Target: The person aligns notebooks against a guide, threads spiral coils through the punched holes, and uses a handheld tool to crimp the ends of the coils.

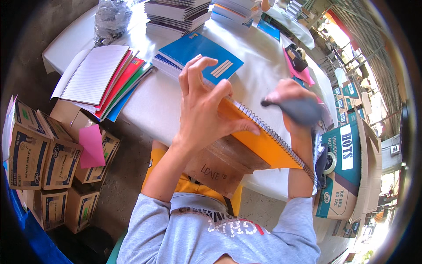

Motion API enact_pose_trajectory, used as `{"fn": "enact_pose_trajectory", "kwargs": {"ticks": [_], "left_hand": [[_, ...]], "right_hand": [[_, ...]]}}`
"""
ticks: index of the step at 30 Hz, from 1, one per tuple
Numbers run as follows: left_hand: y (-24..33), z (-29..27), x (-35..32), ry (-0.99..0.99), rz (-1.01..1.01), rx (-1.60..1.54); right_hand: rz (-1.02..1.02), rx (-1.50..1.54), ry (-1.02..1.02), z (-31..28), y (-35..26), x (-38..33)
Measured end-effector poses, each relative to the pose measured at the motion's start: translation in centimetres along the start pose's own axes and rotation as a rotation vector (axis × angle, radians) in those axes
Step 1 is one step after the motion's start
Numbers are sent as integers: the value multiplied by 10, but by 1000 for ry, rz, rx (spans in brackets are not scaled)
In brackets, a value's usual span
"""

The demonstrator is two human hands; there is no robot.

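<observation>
two bare hands at work over one orange spiral notebook point(263, 143), which sits tilted at the near edge of a white-covered table point(154, 105), partly over a brown cardboard piece point(224, 165) with handwriting on it.

left hand point(204, 108): pressed on the orange cover, thumb along it toward the wire spine, index and middle fingers lifted and curled above. half spread, pinning the notebook down, not wrapped round it.

right hand point(292, 99): closed around a dark grey rounded object point(301, 110), just past the spiral spine on the far side. cannot tell what the object is; motion blur there. forearm runs down along the spine end of the notebook.

outward, on the table: blue notebook point(202, 57) on a short stack just beyond the left fingertips. to the left of that, fanned pile of notebooks point(105, 79) with the top one open to a ruled page, red, green and blue covers showing under it. tall stacks of notebooks point(176, 15) at the far edge, with a crumpled plastic bag point(110, 20) beside them. pink paper point(299, 70) and a tape dispenser point(296, 57) to the right rear.

off the table: cardboard cartons point(44, 163) stacked on the floor at left, a pink sheet point(91, 145) lying on one. open teal-and-white carton point(345, 171) at right, a tape roll point(327, 163) against it. grey sleeves point(220, 233) and yellow garment below.
</observation>
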State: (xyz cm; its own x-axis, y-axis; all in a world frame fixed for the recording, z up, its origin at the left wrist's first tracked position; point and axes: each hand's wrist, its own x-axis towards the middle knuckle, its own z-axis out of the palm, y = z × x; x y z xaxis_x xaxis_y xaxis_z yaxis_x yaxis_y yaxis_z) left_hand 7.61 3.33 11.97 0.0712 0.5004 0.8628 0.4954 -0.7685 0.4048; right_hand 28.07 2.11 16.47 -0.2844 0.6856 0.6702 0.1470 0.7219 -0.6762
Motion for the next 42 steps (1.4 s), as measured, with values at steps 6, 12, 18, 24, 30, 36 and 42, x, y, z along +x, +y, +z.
{"fn": "enact_pose_trajectory", "kwargs": {"ticks": [6,12,18,24,30,36,42], "left_hand": [[-21,-1,-2,-11,-216,-317],[-38,6,-5,7,-123,-298],[-43,4,-4,-30,-405,-559],[-45,4,-6,-62,-439,-573],[-43,1,-5,-95,-426,-621],[-48,-5,-9,-124,-429,-574],[-33,-11,-5,-110,-603,-949]], "right_hand": [[217,-24,64,8,10,10],[342,-170,10,20,16,18],[340,-452,-93,29,23,35],[211,-568,-142,45,26,53],[135,-441,-154,60,27,63],[220,-260,-190,72,27,57],[506,-1231,-5,-21,81,1]]}}
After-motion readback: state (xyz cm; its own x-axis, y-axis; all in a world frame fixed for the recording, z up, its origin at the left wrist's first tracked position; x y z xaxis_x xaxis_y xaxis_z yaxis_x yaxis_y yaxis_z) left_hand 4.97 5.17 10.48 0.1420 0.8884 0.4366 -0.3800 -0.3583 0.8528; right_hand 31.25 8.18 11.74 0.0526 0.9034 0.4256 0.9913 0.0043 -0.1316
